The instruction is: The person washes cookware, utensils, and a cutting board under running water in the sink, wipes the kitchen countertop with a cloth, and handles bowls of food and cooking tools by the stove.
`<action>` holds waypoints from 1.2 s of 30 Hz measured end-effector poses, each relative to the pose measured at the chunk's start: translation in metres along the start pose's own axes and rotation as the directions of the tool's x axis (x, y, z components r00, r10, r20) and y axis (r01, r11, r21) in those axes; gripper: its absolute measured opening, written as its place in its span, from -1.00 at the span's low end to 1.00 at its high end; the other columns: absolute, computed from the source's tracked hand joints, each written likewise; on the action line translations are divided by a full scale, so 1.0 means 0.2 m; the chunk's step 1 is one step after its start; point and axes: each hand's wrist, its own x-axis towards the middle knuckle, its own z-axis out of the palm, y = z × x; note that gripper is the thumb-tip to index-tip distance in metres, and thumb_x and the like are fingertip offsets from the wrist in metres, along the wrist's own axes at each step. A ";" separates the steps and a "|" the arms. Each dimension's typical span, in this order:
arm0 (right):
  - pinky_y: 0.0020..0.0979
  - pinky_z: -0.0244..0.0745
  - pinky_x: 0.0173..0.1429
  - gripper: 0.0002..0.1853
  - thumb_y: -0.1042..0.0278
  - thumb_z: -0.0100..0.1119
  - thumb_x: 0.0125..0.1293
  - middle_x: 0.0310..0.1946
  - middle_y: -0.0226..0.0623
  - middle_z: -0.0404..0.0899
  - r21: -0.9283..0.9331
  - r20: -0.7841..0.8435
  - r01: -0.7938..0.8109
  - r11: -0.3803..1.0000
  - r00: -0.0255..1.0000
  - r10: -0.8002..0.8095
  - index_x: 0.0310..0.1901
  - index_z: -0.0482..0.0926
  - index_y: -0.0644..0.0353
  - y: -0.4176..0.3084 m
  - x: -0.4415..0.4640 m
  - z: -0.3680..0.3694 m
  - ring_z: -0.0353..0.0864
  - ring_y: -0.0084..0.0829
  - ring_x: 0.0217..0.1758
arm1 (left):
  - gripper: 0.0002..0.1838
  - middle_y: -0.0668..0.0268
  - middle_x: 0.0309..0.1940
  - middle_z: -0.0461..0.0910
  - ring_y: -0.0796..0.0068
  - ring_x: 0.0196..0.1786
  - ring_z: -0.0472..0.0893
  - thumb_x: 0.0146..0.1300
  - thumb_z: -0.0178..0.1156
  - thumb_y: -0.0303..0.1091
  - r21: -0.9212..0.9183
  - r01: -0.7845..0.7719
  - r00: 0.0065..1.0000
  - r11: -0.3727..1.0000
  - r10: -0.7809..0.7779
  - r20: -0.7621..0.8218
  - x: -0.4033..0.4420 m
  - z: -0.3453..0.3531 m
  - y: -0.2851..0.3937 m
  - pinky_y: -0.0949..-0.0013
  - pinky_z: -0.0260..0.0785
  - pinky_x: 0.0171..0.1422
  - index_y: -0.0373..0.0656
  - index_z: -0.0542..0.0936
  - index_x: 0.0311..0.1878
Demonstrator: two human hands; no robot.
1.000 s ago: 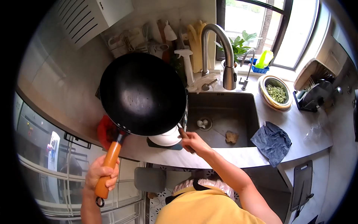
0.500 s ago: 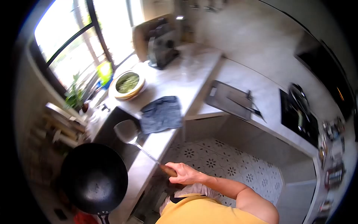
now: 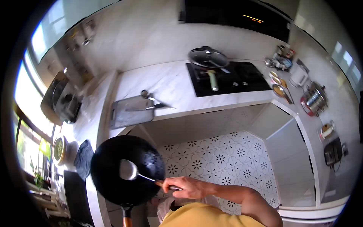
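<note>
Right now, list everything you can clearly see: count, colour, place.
Wok: one, black, lower left
Spatula: one, silver, over wok
Cloth: one, dark blue, left counter
Bowl with greens: one, pale, beside cloth
Chopping board: one, grey, back counter
Knife: one, dark-handled, on board
Hob: one, black, back counter
Lidded pan: one, dark, on hob
Hood: one, black, above hob
Kettle: one, white, right counter
Pot: one, silver, right counter
Right hand: one, bare, gripping spatula
Left hand: not in view

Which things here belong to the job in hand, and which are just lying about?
Seemingly in the job:
- spatula, in the right hand
- wok, behind its blade

Apparently lying about:
- dark cloth
- cutting board
- bowl of greens
- lidded pan
</note>
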 end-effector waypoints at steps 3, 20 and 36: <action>-0.44 0.30 -0.07 -0.77 0.24 -0.02 0.30 -0.23 -0.40 0.46 0.221 -0.216 -0.114 0.969 0.963 0.163 -0.09 0.37 0.15 -0.01 -0.40 -0.13 0.39 -0.57 -0.24 | -0.57 0.26 -0.39 0.40 0.52 -0.61 0.41 0.21 0.15 -0.46 0.126 0.121 0.966 0.985 -0.146 0.211 0.25 0.25 0.03 0.46 0.37 -0.58 -0.26 0.30 0.13; -0.64 0.16 -0.45 -0.80 0.49 0.14 0.29 -0.47 -0.51 0.44 0.014 -0.995 -0.228 0.974 0.097 0.037 -0.05 0.55 0.23 0.16 -1.36 -1.10 0.29 -0.72 -0.48 | -0.65 0.35 -0.53 0.32 0.63 -0.67 0.29 0.06 0.14 -0.47 0.507 0.268 0.517 0.819 -0.567 0.641 1.74 2.15 -0.29 0.52 0.17 -0.63 -0.29 0.34 -0.06; -0.46 0.55 -0.19 -0.29 0.28 0.33 0.20 0.03 -0.08 0.48 0.097 -0.995 -0.299 0.949 0.008 0.104 0.34 0.20 0.11 0.89 -1.74 -2.49 0.60 -0.43 -0.25 | -0.70 0.36 -0.54 0.34 0.70 -0.68 0.28 -0.04 0.17 -0.46 0.405 0.067 0.569 0.912 -0.368 0.736 2.62 3.72 -0.32 0.60 0.14 -0.67 -0.25 0.36 -0.20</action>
